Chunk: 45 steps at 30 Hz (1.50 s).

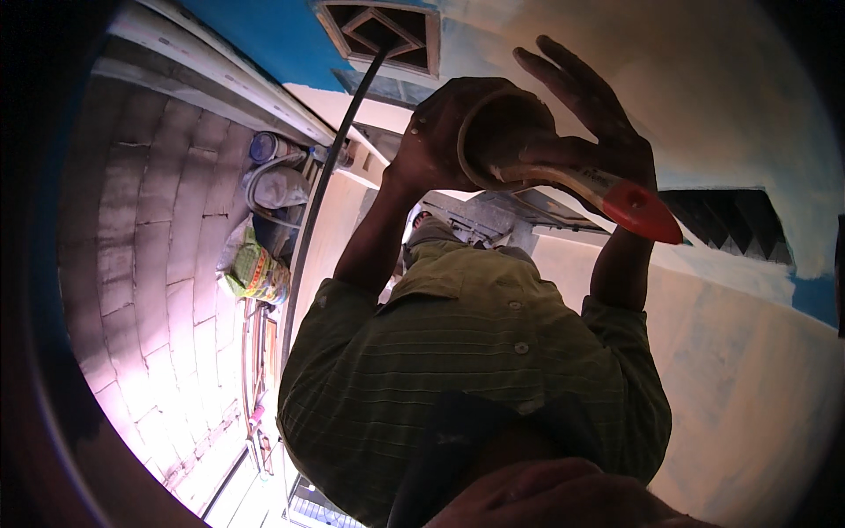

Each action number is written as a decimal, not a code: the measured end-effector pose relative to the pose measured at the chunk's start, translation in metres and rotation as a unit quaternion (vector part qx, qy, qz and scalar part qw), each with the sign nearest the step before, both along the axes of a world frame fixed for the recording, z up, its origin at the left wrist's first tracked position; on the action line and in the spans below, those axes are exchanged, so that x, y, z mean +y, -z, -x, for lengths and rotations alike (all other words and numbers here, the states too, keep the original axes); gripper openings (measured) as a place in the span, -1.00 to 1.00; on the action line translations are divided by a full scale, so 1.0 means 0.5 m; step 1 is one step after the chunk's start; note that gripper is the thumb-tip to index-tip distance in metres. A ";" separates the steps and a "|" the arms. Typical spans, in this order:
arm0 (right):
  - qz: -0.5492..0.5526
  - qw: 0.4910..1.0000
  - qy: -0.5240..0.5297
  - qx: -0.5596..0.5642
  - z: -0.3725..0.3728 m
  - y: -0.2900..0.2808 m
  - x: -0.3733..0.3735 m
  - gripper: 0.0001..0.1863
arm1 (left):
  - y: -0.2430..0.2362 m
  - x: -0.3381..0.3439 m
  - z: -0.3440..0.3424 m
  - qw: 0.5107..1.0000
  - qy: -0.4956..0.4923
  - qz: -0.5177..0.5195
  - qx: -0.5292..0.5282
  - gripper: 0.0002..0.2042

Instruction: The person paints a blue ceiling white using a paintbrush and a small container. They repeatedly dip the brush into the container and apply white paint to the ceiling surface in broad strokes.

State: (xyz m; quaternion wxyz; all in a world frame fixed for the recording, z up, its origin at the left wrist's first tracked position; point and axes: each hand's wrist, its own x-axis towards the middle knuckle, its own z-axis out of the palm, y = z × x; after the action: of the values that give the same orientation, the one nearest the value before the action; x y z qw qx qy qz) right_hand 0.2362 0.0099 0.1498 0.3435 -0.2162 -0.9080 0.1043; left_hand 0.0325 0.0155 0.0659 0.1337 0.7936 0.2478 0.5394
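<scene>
On my brush (607,191), right of the upper centre of the frame, I see a short line of small dark lettering on the pale stretch of the handle, just beside the red end. On the bag (261,275), left of centre, bold coloured print runs across the yellow-green front, too creased and small for me to read. The bucket (263,148), farther up on the left, shows a pale patch; I cannot tell any print there.
</scene>
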 end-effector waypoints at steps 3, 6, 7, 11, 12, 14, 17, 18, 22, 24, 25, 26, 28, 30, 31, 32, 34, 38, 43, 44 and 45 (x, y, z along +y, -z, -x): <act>0.023 0.999 0.005 0.034 -0.001 0.019 0.006 -0.71 | -0.006 0.005 -0.004 0.999 0.033 0.006 -0.023 -0.24; 0.022 0.997 0.026 0.070 0.025 -0.006 0.001 -0.80 | 0.001 -0.003 -0.008 0.998 -0.010 -0.053 0.010 -0.24; 0.022 0.996 0.033 0.082 0.031 -0.013 -0.001 -0.83 | 0.003 -0.002 -0.009 0.999 0.005 -0.048 0.008 -0.22; 0.069 0.996 0.051 0.033 0.016 0.008 0.000 -0.74 | 0.013 0.000 -0.012 0.999 0.043 -0.022 0.008 -0.17; 0.059 0.997 0.046 0.027 0.013 0.014 0.004 -0.72 | 0.014 0.000 -0.016 0.999 0.050 -0.015 0.009 -0.17; 0.039 0.999 0.035 0.012 0.011 0.023 0.011 -0.67 | -0.002 0.001 -0.024 0.998 0.052 -0.029 0.004 -0.23; 0.037 0.992 0.102 -0.063 0.022 -0.007 -0.002 -0.62 | -0.011 0.002 -0.033 0.998 0.055 -0.040 0.004 -0.26; 0.038 0.990 0.116 -0.074 0.024 -0.010 -0.003 -0.60 | -0.012 0.003 -0.033 0.998 0.054 -0.043 0.005 -0.26; 0.059 0.987 0.143 -0.037 0.022 0.033 0.021 -0.54 | -0.006 0.003 -0.032 0.998 0.059 -0.020 0.015 -0.24; 0.036 0.988 0.149 -0.019 0.020 0.029 0.015 -0.58 | 0.016 0.003 -0.026 0.998 0.062 0.017 0.020 -0.21; 0.025 0.989 0.143 -0.007 0.016 0.028 0.012 -0.59 | 0.022 0.003 -0.025 0.999 0.046 -0.005 0.007 -0.20; 0.028 0.990 0.135 0.013 0.011 0.032 0.006 -0.59 | 0.027 0.002 -0.024 0.999 0.029 -0.027 -0.007 -0.20; 0.038 0.989 0.136 0.053 -0.006 0.033 -0.008 -0.60 | 0.024 0.006 -0.023 0.999 0.021 -0.042 -0.023 -0.18; 0.058 0.983 0.142 0.102 -0.021 0.039 -0.024 -0.61 | 0.020 0.002 -0.017 0.999 0.021 -0.028 -0.024 -0.17; 0.067 0.979 0.146 0.122 -0.027 0.047 -0.028 -0.62 | 0.038 0.005 -0.017 1.000 0.008 -0.016 -0.023 -0.16; 0.076 0.976 0.153 0.136 -0.034 0.054 -0.031 -0.63 | 0.061 0.010 -0.019 1.000 -0.006 -0.005 -0.022 -0.15; 0.092 0.967 0.176 0.159 -0.049 0.063 -0.044 -0.64 | 0.066 0.010 -0.021 0.999 0.003 0.015 -0.029 -0.13; 0.118 0.953 0.202 0.190 -0.073 0.088 -0.055 -0.65 | 0.045 -0.015 -0.015 0.999 0.005 0.030 -0.029 -0.13; 0.142 0.940 0.225 0.213 -0.096 0.120 -0.064 -0.67 | 0.026 -0.009 -0.030 0.999 0.001 0.034 -0.028 -0.10; 0.147 0.938 0.227 0.218 -0.099 0.125 -0.063 -0.68 | 0.018 -0.006 -0.035 0.999 0.005 0.035 -0.030 -0.09; 0.153 0.935 0.229 0.226 -0.102 0.132 -0.062 -0.68 | 0.016 -0.004 -0.040 0.999 0.008 0.036 -0.030 -0.08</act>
State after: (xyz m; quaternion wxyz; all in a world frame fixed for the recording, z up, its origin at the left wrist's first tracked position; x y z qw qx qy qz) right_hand 0.2873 -0.0211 0.0838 0.5169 -0.4385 -0.7056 0.2065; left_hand 0.0527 0.0134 0.0576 0.1744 0.7738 0.2566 0.5523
